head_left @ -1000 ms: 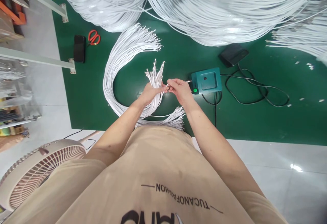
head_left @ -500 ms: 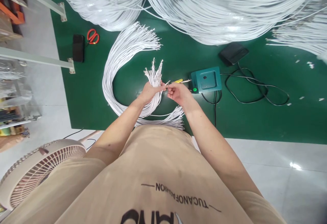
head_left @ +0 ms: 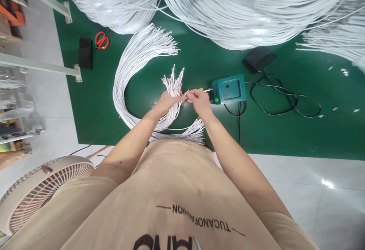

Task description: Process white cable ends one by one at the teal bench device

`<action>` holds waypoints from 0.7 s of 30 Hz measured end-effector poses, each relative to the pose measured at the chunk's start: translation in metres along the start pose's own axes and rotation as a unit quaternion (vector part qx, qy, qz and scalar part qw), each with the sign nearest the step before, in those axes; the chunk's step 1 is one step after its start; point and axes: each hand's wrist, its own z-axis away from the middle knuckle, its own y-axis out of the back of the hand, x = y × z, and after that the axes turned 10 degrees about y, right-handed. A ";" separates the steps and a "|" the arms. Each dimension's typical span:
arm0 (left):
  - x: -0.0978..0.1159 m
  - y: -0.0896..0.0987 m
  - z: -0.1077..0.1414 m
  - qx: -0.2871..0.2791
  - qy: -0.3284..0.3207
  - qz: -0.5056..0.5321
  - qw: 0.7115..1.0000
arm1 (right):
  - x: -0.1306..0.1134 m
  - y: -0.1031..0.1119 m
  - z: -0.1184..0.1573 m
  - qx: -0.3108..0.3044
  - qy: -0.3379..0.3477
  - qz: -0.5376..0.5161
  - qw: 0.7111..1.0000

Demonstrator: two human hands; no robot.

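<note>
My left hand [head_left: 168,102] is closed around a bundle of white cables [head_left: 174,84], whose stripped ends fan out above the fingers. Close beside it, my right hand [head_left: 199,100] pinches the tip of a single white cable [head_left: 186,92] between thumb and fingers. The fingertips of both hands nearly meet there. Just right of my right hand sits a small teal machine [head_left: 229,89] with a green button and a metal rod pointing left. A yellow piece by the rod is partly hidden behind my right hand. More white cables [head_left: 125,75] curve in a loop on the left.
Large coils of white cable [head_left: 242,14] lie along the back of the green table [head_left: 285,136]. A black pedal-like box [head_left: 259,59] with a looped cord stands at right. Red-handled scissors [head_left: 102,40] and a black phone [head_left: 85,53] lie at left. A fan [head_left: 48,189] stands lower left.
My right hand has turned slightly, its fingers closing in tighter on the cable tip and covering more of the yellow piece. My left hand keeps hold of the bundle.
</note>
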 end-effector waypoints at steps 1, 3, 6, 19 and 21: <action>0.001 0.001 0.000 -0.018 0.013 -0.002 1.000 | 0.003 0.000 0.001 0.004 0.045 0.072 0.996; 0.004 0.002 -0.002 -0.054 0.041 -0.002 0.998 | 0.008 0.001 0.004 0.003 0.154 0.220 0.963; 0.005 0.004 -0.008 -0.092 0.077 -0.005 0.993 | 0.014 0.007 0.008 -0.043 0.291 0.380 0.877; -0.002 -0.007 -0.033 -0.052 0.115 0.000 0.992 | -0.001 0.062 -0.028 -0.163 0.281 0.578 0.748; -0.002 -0.010 -0.035 -0.031 0.129 0.004 0.991 | 0.002 0.063 -0.030 -0.168 0.282 0.559 0.761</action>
